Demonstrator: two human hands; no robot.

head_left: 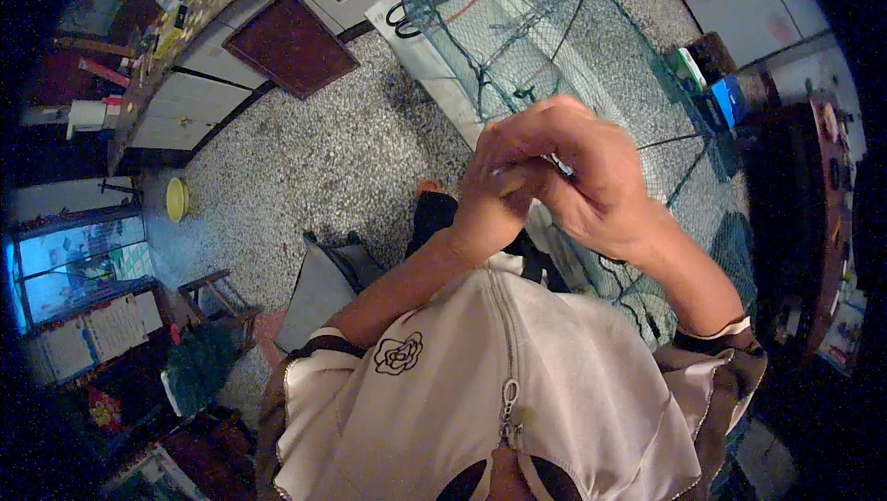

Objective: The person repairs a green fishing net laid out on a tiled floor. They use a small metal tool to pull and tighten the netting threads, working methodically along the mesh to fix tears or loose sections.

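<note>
1. Left hand (494,182), right hand (599,173) together at centre; both grips curled, cannot tell on what;
2. Green mesh netting (605,62), twelve to three o'clock of hands;
3. Black-handled metal scissors (407,30), eleven o'clock.

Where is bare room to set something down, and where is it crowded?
The speckled floor has a wide bare patch bordered by the dark red panel, yellow basin and long pale surface. Beyond the right hand it is crowded: green netting spreads over that surface and floor.
</note>
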